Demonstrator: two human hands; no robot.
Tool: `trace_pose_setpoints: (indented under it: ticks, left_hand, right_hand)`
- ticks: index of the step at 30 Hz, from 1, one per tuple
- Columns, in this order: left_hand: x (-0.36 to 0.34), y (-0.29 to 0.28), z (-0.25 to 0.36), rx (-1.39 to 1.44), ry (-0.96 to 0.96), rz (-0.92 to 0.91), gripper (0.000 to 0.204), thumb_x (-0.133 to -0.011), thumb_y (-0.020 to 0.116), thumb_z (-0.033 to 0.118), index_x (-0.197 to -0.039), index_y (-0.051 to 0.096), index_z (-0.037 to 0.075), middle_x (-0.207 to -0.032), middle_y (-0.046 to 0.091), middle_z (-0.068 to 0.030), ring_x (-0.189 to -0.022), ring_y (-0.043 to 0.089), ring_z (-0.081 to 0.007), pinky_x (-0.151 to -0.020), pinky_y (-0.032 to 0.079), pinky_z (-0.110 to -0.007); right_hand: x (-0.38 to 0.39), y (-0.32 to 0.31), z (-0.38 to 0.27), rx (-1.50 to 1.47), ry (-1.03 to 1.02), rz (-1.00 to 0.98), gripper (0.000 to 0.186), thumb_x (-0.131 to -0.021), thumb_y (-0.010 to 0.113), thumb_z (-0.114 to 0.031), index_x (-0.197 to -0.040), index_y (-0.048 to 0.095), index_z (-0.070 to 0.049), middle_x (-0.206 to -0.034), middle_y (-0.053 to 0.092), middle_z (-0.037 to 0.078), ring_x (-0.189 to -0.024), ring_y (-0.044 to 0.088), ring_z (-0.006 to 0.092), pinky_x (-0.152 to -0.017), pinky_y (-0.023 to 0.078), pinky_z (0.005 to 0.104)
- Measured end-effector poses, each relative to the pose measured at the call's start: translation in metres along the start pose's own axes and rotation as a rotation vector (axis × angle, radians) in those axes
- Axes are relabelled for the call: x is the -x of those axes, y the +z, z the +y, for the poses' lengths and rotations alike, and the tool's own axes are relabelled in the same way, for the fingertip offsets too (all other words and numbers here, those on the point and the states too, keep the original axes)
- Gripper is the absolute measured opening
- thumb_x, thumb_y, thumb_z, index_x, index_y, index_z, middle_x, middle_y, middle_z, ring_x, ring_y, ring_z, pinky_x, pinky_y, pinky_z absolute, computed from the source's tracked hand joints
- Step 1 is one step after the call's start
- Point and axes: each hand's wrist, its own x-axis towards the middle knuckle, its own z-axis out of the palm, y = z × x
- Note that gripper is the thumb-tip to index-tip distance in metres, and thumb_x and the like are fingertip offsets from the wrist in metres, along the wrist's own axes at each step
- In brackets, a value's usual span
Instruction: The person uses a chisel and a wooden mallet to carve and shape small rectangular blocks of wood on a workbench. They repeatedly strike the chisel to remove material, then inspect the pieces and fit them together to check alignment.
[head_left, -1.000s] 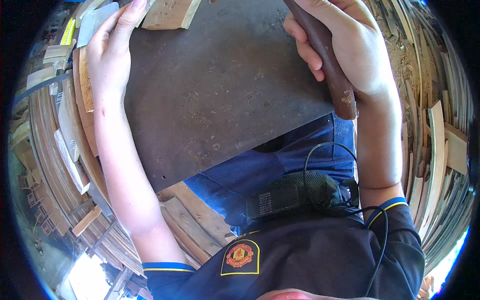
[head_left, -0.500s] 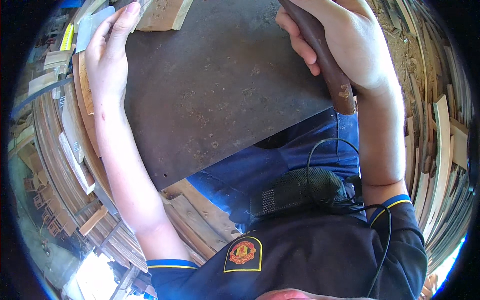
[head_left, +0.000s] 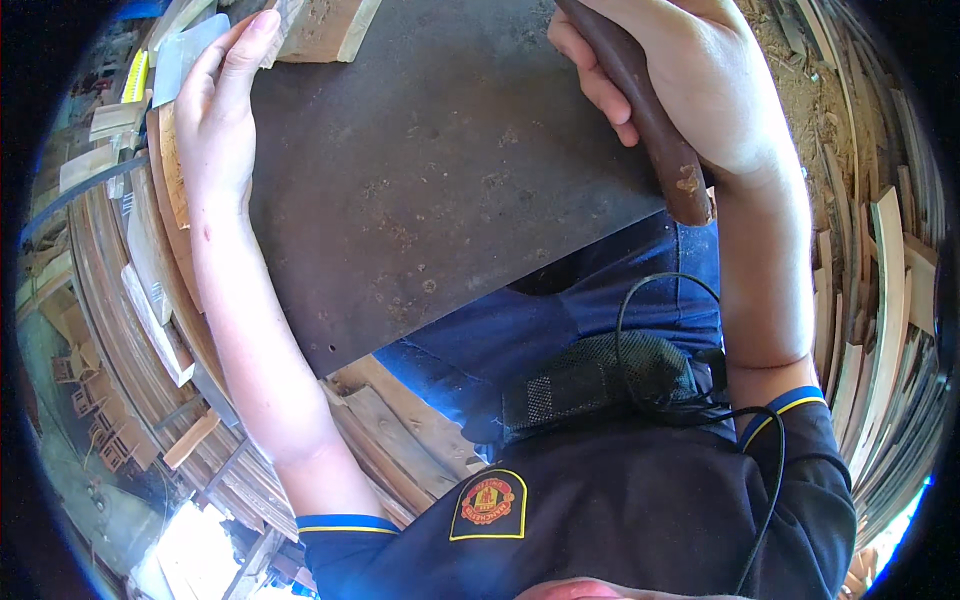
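My right hand [head_left: 700, 90] is wrapped round a thick dark brown rod or handle [head_left: 650, 120], whose upper end leaves the frame and whose lower end hangs by the edge of a dark, pitted metal plate [head_left: 430, 150]. My left hand [head_left: 220, 110] is at the plate's upper left, fingers curved and thumb pointing up, beside a short pale wooden block [head_left: 325, 25] at the top; what its fingers grip is hidden. A translucent pale piece [head_left: 180, 60] lies just left of that hand.
Stacked timber strips [head_left: 105, 280] fill the left side, with a thin yellow object [head_left: 135, 75] near the upper left. More long offcuts [head_left: 890, 300] and sawdust [head_left: 810, 100] line the right. My legs [head_left: 460, 360] and a black cable [head_left: 620, 310] show below the plate.
Both hands and the brown rod have shifted a little up in the frame, and my left hand slightly leftward. The grips look the same.
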Motion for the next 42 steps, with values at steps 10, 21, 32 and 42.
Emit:
trace_pose_setpoints:
  ticks: [10,21,32,42]
  left_hand:
    - [-0.002,-0.003,-0.001,-0.05,0.028,-0.017,0.062,-0.098,0.07,0.041,-0.136,0.062,-0.007,-0.133,0.067,-0.0155,-0.13,0.058,-0.0201,-0.116,0.036,-0.032]
    - [0.006,0.008,0.013,-0.102,0.065,-0.053,0.062,-0.098,0.07,0.044,-0.136,0.063,-0.005,-0.133,0.067,-0.0149,-0.129,0.058,-0.02,-0.116,0.036,-0.032]
    - [0.022,0.015,0.032,-0.432,0.246,-0.01,0.079,-0.082,0.085,0.052,-0.137,0.058,0.002,-0.133,0.064,-0.0221,-0.128,0.058,-0.0343,-0.11,0.044,-0.045]
    - [0.023,0.02,0.046,-0.448,0.19,-0.11,0.082,-0.078,0.09,0.039,-0.142,0.056,0.003,-0.139,0.063,-0.0217,-0.133,0.058,-0.0351,-0.113,0.045,-0.045]
  right_hand:
    - [0.0,-0.001,0.001,-0.007,-0.02,0.004,0.037,-0.111,0.052,-0.028,-0.119,0.062,0.007,-0.063,0.056,0.004,-0.045,0.052,0.0092,-0.04,0.042,0.0256]
    - [0.0,0.0,-0.001,0.001,0.011,0.014,0.037,-0.11,0.052,-0.028,-0.121,0.062,0.006,-0.064,0.057,0.003,-0.046,0.052,0.0087,-0.041,0.042,0.0252]
    - [0.003,0.0,0.004,0.096,-0.02,0.017,0.035,-0.106,0.057,-0.028,-0.115,0.066,0.005,-0.064,0.056,0.0,-0.048,0.053,0.0073,-0.043,0.043,0.0254]
    - [0.003,-0.002,0.002,0.1,0.031,0.012,0.037,-0.108,0.054,-0.024,-0.128,0.061,0.006,-0.06,0.055,0.002,-0.046,0.051,0.0085,-0.042,0.041,0.0268]
